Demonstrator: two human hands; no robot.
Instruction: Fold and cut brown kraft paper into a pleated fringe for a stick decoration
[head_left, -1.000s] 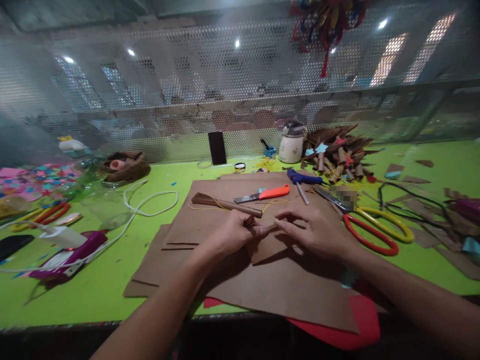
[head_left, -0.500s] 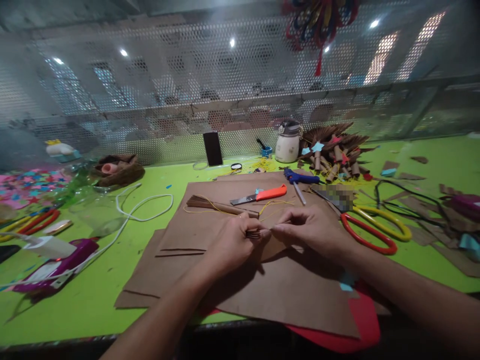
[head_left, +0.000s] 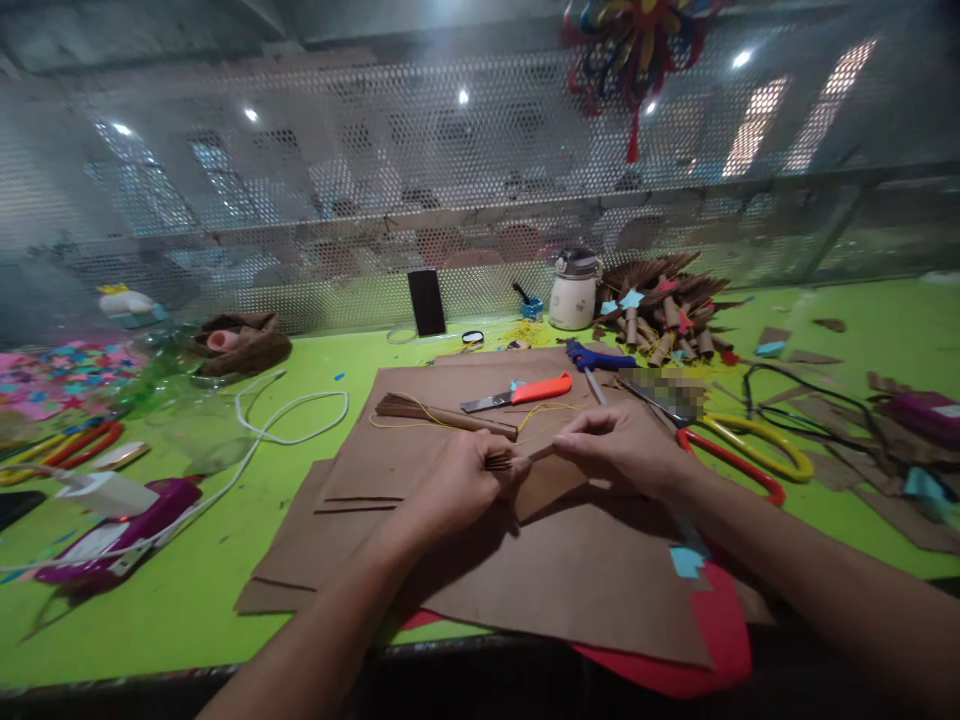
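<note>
Paper point(head_left: 553, 492), brown and part pleated, is held between both hands above the near middle of the table point(head_left: 195, 570), over a stack of larger brown sheets point(head_left: 555, 580). Left hand point(head_left: 456, 482): fingers curled tight around the pleated end, with the pleat edges showing beside the thumb. Right hand point(head_left: 628, 445): thumb and forefinger brought together, pinching the fold at its right end; the remaining fingers are loosely bent. The flat part of the paper hangs below the fold, slanting toward the sheets.

Just beyond the left hand lies a folded fan point(head_left: 442, 413) with yellow string point(head_left: 553, 405) looped about it; contact between the two cannot be determined. Beyond that, the knife point(head_left: 541, 388) lies on the stack, blade exposed and pointing left. The blue glue gun point(head_left: 598, 357) rests at the stack's far edge. Scissors point(head_left: 684, 410) lie at the right, beyond the right hand, with red and yellow handles; the area about their pivot is blurred.

At the back, a bottle point(head_left: 573, 297) stands upright beside a heap point(head_left: 664, 305) of brown fans. A red sheet point(head_left: 716, 640) projects from beneath the stack, near right.
</note>
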